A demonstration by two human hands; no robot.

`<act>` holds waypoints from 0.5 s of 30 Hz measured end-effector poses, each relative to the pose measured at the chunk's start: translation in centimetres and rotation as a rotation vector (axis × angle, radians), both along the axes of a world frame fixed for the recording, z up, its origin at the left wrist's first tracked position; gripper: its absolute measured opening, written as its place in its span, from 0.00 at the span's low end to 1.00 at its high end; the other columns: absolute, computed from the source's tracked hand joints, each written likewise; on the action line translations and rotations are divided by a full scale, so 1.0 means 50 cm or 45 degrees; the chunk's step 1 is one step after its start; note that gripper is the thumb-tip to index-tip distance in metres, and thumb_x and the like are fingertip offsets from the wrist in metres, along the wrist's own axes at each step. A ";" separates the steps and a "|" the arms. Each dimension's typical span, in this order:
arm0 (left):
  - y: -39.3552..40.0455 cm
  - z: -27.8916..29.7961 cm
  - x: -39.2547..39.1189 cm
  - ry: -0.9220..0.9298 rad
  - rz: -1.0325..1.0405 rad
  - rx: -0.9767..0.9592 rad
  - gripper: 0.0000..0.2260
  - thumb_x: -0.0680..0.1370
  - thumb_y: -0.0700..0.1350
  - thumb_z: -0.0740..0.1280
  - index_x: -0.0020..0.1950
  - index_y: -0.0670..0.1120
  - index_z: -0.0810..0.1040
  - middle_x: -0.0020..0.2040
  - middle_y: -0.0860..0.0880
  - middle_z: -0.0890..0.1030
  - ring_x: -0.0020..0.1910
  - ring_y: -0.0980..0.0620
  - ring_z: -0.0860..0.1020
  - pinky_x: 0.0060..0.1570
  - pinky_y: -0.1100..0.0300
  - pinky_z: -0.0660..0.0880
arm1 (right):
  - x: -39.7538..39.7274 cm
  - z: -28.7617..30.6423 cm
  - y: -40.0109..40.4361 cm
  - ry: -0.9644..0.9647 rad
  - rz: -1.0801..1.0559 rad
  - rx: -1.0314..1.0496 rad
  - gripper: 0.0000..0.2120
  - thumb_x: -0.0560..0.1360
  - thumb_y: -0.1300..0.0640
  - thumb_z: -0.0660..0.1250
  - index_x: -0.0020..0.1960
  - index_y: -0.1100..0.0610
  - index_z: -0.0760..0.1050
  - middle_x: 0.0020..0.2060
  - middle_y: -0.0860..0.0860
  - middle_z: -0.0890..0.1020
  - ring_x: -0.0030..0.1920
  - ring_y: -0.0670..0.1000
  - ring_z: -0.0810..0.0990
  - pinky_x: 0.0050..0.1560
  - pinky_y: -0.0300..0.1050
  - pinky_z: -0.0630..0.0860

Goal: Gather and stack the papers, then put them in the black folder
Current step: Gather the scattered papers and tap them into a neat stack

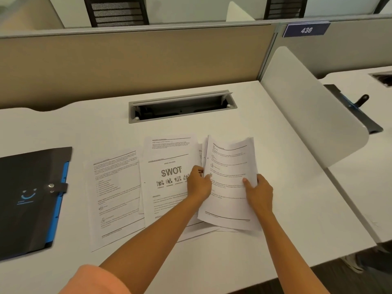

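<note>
Head view. Right hand (pixel 257 193): thumb lies on the printed face of a small sheaf of papers (pixel 230 183), the other fingers curl behind its right edge, so the sheaf is held. Left hand (pixel 199 183): fingers curled round the sheaf's left edge, thumb on top. The far end of the sheaf lifts off the desk (pixel 275 240) and several sheet edges fan apart there; its near end rests on more white sheets lying under it.

Just left of the hands, partly under the left forearm, lies a page headed SWOT (pixel 167 183). Another printed page (pixel 169 145) shows beyond it, overlapped by it. Further left, a text page (pixel 116 198) lies askew, its right edge tucked under the SWOT page.

Black folder (pixel 29 200): flat and closed at the left edge of the desk, well apart from the papers, with a blue spine strip and a snap tab on the right side.

Far side: open grey cable tray (pixel 182 107) set in the desk, beige partition (pixel 127 64) behind it. White divider (pixel 314 107) stands to the right.
</note>
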State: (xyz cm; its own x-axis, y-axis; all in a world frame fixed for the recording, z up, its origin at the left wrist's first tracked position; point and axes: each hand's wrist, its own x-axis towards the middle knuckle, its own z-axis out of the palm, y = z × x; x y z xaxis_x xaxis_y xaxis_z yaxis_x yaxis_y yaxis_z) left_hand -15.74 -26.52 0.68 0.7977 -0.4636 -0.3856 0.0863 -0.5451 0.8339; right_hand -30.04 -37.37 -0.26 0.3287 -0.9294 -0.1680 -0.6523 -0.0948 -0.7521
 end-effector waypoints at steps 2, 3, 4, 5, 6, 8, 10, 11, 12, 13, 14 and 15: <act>0.011 0.001 0.000 0.009 0.086 -0.019 0.08 0.80 0.38 0.63 0.56 0.46 0.66 0.53 0.47 0.75 0.41 0.54 0.76 0.35 0.63 0.73 | 0.005 0.007 0.006 -0.058 0.012 -0.021 0.13 0.78 0.53 0.68 0.58 0.59 0.74 0.53 0.55 0.83 0.50 0.57 0.81 0.49 0.49 0.78; 0.018 0.003 0.001 0.025 0.123 -0.014 0.10 0.79 0.38 0.63 0.56 0.47 0.63 0.54 0.48 0.74 0.45 0.51 0.77 0.39 0.59 0.75 | 0.009 0.010 0.009 -0.086 0.016 -0.023 0.15 0.77 0.53 0.69 0.60 0.58 0.72 0.52 0.54 0.83 0.49 0.57 0.81 0.49 0.50 0.78; 0.026 0.006 0.004 0.052 0.153 -0.004 0.11 0.79 0.39 0.63 0.56 0.47 0.62 0.55 0.48 0.72 0.48 0.47 0.78 0.43 0.55 0.77 | 0.015 0.013 0.013 -0.119 0.026 -0.018 0.17 0.77 0.54 0.69 0.62 0.56 0.70 0.50 0.53 0.82 0.48 0.56 0.82 0.49 0.50 0.79; 0.036 0.008 0.010 0.083 0.175 0.002 0.13 0.79 0.41 0.63 0.57 0.48 0.61 0.56 0.50 0.71 0.51 0.46 0.78 0.47 0.51 0.78 | 0.021 0.015 0.018 -0.155 0.043 -0.005 0.19 0.77 0.54 0.70 0.64 0.53 0.67 0.48 0.52 0.82 0.46 0.55 0.81 0.48 0.49 0.79; 0.044 0.009 0.016 0.107 0.184 0.006 0.14 0.78 0.44 0.65 0.58 0.48 0.61 0.57 0.51 0.72 0.51 0.46 0.79 0.50 0.49 0.79 | 0.027 0.017 0.023 -0.191 0.062 0.011 0.21 0.76 0.54 0.70 0.66 0.51 0.65 0.45 0.49 0.81 0.44 0.53 0.81 0.46 0.47 0.78; 0.067 0.012 0.032 0.132 0.184 0.001 0.15 0.77 0.50 0.66 0.59 0.49 0.65 0.55 0.51 0.77 0.48 0.49 0.80 0.50 0.48 0.80 | 0.044 0.018 0.037 -0.251 0.098 0.040 0.25 0.76 0.54 0.71 0.68 0.50 0.63 0.41 0.42 0.79 0.41 0.46 0.80 0.42 0.39 0.75; 0.091 0.013 0.046 0.121 0.204 -0.019 0.14 0.77 0.53 0.67 0.60 0.51 0.72 0.54 0.53 0.80 0.48 0.51 0.80 0.50 0.50 0.80 | 0.063 0.021 0.052 -0.293 0.119 0.077 0.26 0.75 0.54 0.72 0.69 0.52 0.65 0.41 0.41 0.80 0.42 0.44 0.80 0.41 0.36 0.74; 0.101 0.014 0.051 0.092 0.217 -0.015 0.14 0.77 0.54 0.66 0.60 0.52 0.74 0.55 0.53 0.81 0.48 0.52 0.79 0.50 0.51 0.79 | 0.072 0.021 0.058 -0.296 0.130 0.096 0.25 0.75 0.54 0.72 0.68 0.54 0.68 0.43 0.44 0.81 0.43 0.47 0.81 0.43 0.37 0.74; 0.113 0.015 0.056 0.044 0.236 0.013 0.12 0.77 0.54 0.66 0.59 0.52 0.75 0.55 0.52 0.81 0.47 0.52 0.79 0.49 0.52 0.79 | 0.083 0.022 0.067 -0.281 0.154 0.101 0.22 0.75 0.53 0.72 0.65 0.57 0.71 0.46 0.47 0.82 0.46 0.50 0.82 0.46 0.39 0.75; 0.125 0.015 0.060 -0.019 0.254 0.076 0.12 0.77 0.54 0.66 0.59 0.52 0.76 0.56 0.51 0.80 0.48 0.51 0.78 0.50 0.52 0.78 | 0.093 0.020 0.076 -0.262 0.188 0.094 0.18 0.75 0.53 0.72 0.62 0.58 0.75 0.49 0.50 0.83 0.49 0.52 0.82 0.47 0.40 0.75; 0.136 0.014 0.064 -0.089 0.271 0.170 0.15 0.77 0.54 0.66 0.61 0.50 0.76 0.57 0.49 0.77 0.51 0.49 0.77 0.53 0.49 0.77 | 0.101 0.018 0.087 -0.249 0.222 0.092 0.15 0.76 0.53 0.71 0.59 0.59 0.77 0.50 0.51 0.83 0.50 0.53 0.82 0.46 0.39 0.75; 0.147 0.012 0.069 -0.148 0.283 0.278 0.18 0.77 0.54 0.66 0.63 0.47 0.76 0.59 0.47 0.74 0.56 0.46 0.76 0.57 0.48 0.76 | 0.110 0.015 0.098 -0.246 0.250 0.097 0.13 0.76 0.53 0.71 0.57 0.59 0.78 0.50 0.51 0.83 0.50 0.54 0.82 0.44 0.37 0.74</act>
State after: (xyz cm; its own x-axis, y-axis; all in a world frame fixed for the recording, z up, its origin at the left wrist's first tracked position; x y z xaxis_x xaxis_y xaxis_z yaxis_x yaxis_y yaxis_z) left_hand -12.27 -19.17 1.28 0.9147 -0.1893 -0.3570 0.1343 -0.6908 0.7105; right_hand -24.54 -32.49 0.51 0.5336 -0.8320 -0.1517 -0.4711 -0.1434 -0.8703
